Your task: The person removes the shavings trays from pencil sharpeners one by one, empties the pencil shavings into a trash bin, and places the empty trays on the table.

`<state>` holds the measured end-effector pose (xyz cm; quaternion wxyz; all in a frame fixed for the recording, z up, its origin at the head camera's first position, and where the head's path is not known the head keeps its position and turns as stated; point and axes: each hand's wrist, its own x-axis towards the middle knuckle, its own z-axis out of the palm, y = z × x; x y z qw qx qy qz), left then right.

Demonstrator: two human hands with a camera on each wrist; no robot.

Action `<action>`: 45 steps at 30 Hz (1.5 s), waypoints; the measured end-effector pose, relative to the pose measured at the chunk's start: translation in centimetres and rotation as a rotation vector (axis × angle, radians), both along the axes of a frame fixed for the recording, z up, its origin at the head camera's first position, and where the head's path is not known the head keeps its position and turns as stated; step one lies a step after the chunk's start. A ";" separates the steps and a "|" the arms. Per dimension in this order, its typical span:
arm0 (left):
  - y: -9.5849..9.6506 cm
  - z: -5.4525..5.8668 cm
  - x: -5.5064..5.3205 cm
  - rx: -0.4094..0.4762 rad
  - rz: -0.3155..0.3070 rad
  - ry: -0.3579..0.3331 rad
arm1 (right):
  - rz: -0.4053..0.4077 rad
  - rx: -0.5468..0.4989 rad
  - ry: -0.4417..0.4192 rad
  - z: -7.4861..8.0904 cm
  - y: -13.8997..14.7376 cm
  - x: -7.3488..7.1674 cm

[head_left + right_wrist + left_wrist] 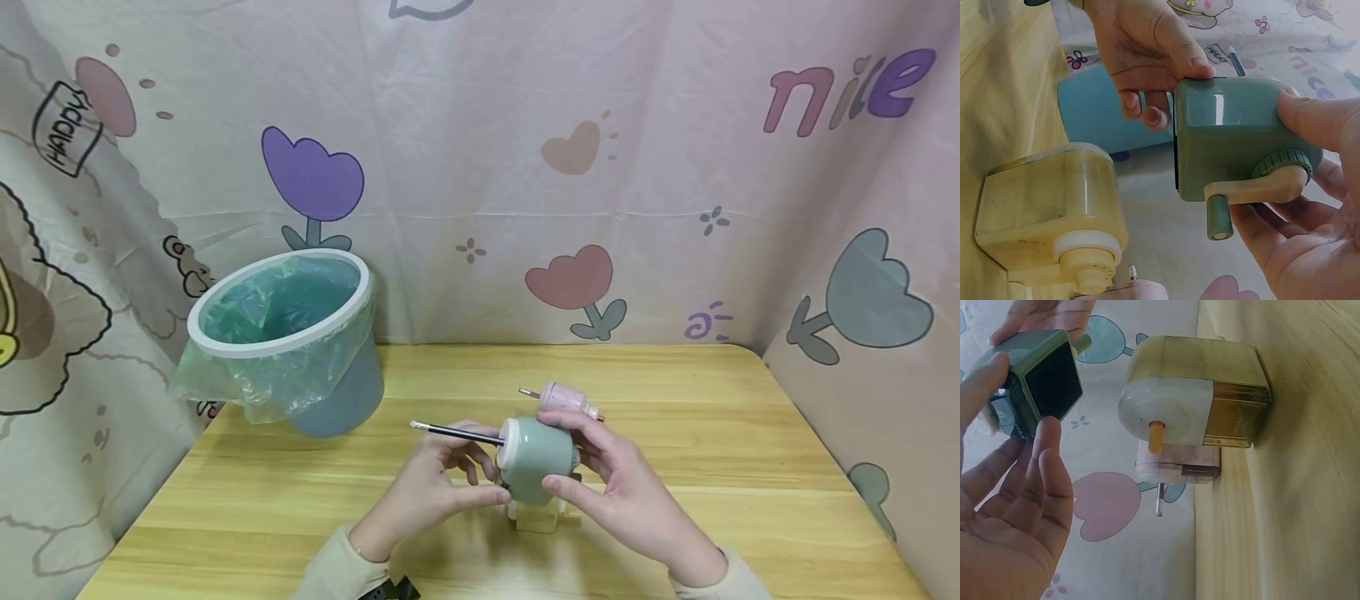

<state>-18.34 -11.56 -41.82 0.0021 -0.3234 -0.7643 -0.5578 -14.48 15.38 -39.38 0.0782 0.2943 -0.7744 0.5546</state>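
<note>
A green crank pencil sharpener (534,458) is held up over the table between both hands, tipped so its dark underside (1054,381) shows in the left wrist view. A dark pencil (457,432) with a white end sticks out of its pale front. My right hand (626,487) grips its body from the crank side, thumb and fingers on opposite faces. With thumb and fingertips, my left hand (431,487) pinches the lower front edge; its outer fingers curl loosely. The beige crank (1260,187) with a green knob shows in the right wrist view.
Just below the hands stands a yellowish sharpener (536,518) with an orange stub (1157,437) in its front. A pink sharpener (566,398) with a pencil in it stands farther back. At the back left is a blue bin (345,404) lined with a green bag (255,383).
</note>
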 end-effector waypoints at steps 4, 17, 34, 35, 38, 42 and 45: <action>0.0 0.0 0.1 -0.007 0.009 -0.009 | -0.006 -0.007 0.001 -0.1 -0.1 0.0; 0.3 -0.3 0.2 -0.071 0.024 -0.050 | -0.102 0.063 -0.026 -0.2 0.2 -0.3; 0.0 -0.4 -0.3 -0.064 0.010 -0.021 | -0.324 0.082 -0.034 -0.6 3.9 -2.7; 0.0 -0.4 -0.3 -0.066 0.011 -0.020 | -0.340 0.086 -0.032 -0.7 4.2 -2.8; 0.0 -0.3 -0.3 -0.071 0.013 -0.018 | -0.386 0.091 -0.023 -1.1 5.2 -3.5; -0.1 -0.3 -0.3 -0.071 0.007 -0.012 | -0.444 0.101 -0.014 -1.7 6.7 -4.2; 0.0 -0.3 -0.3 -0.072 0.004 -0.008 | -0.482 0.117 -0.024 -2.1 7.7 -4.6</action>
